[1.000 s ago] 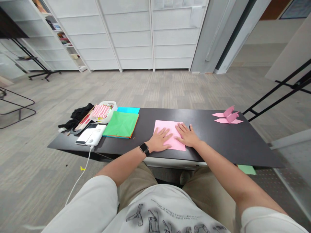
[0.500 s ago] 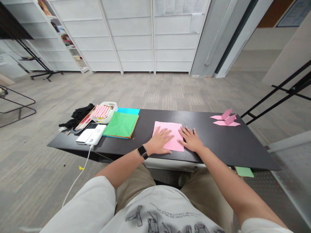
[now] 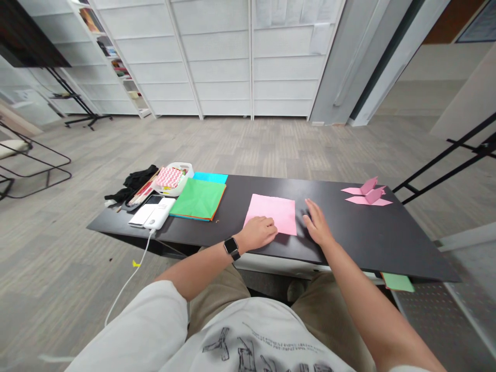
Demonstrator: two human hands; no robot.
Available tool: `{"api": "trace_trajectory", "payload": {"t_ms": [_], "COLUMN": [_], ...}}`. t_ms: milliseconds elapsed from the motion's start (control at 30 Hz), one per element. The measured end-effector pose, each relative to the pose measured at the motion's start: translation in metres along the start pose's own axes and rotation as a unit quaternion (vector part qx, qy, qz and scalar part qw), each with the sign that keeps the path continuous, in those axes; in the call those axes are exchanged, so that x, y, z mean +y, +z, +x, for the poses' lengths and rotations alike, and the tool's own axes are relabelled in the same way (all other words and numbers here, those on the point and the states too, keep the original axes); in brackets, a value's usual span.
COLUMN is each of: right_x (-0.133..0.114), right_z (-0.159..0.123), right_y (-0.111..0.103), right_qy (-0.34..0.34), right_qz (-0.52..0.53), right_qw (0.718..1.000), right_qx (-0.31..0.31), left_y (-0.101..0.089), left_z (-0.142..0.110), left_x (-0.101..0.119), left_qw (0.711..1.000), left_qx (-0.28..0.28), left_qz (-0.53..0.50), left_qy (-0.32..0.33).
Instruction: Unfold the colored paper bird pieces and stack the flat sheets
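Observation:
A square sheet of pink paper (image 3: 275,207) lies on the dark table in front of me. My left hand (image 3: 259,232), with a watch on its wrist, grips the sheet's near edge, fingers curled together. A shadow shows beneath that edge, which looks slightly raised; the thumb is hidden. To the right of the sheet, my right hand (image 3: 316,225) is open, fingers extended and apart from the paper. Two folded pink paper birds (image 3: 370,195) stand at the table's far right.
Left on the table (image 3: 329,194) is a stack of coloured paper (image 3: 199,199), green on top. Beside it are a white power bank (image 3: 158,214) with a cable, a phone, a white basket (image 3: 188,170) and black cloth (image 3: 141,175). Green paper (image 3: 398,282) pokes out below the right front edge.
My left hand has gone from lying flat on the pink paper to curled fingers at its near edge. My right hand has come off the paper to the right.

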State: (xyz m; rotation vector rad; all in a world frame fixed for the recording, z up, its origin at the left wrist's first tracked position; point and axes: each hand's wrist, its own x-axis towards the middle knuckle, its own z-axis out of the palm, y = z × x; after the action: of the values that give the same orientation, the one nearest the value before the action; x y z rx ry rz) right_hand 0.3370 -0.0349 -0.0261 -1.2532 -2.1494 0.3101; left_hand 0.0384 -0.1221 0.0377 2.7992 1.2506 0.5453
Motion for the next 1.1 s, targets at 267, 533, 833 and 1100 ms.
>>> {"api": "trace_trajectory", "payload": {"t_ms": [267, 533, 833, 1100], "right_x": [0.013, 0.021, 0.017, 0.016], "right_z": [0.0, 0.0, 0.001, 0.001], "right_y": [0.002, 0.009, 0.006, 0.006], "right_qy": [0.05, 0.063, 0.063, 0.064], "right_qz": [0.103, 0.155, 0.158, 0.149], "right_qw": [0.988, 0.98, 0.98, 0.982], "right_qx": [0.107, 0.109, 0.098, 0.098], "left_y": [-0.068, -0.119, -0.085, -0.084], "left_z": [-0.009, -0.087, -0.168, -0.192], "left_x": [-0.09, -0.164, -0.166, -0.154], "left_qw": [0.799, 0.56, 0.533, 0.598], "left_qx": [0.384, 0.528, 0.413, 0.392], "left_qz": [-0.334, -0.445, -0.41, -0.241], "left_qy": [-0.32, -0.457, -0.614, -0.656]}}
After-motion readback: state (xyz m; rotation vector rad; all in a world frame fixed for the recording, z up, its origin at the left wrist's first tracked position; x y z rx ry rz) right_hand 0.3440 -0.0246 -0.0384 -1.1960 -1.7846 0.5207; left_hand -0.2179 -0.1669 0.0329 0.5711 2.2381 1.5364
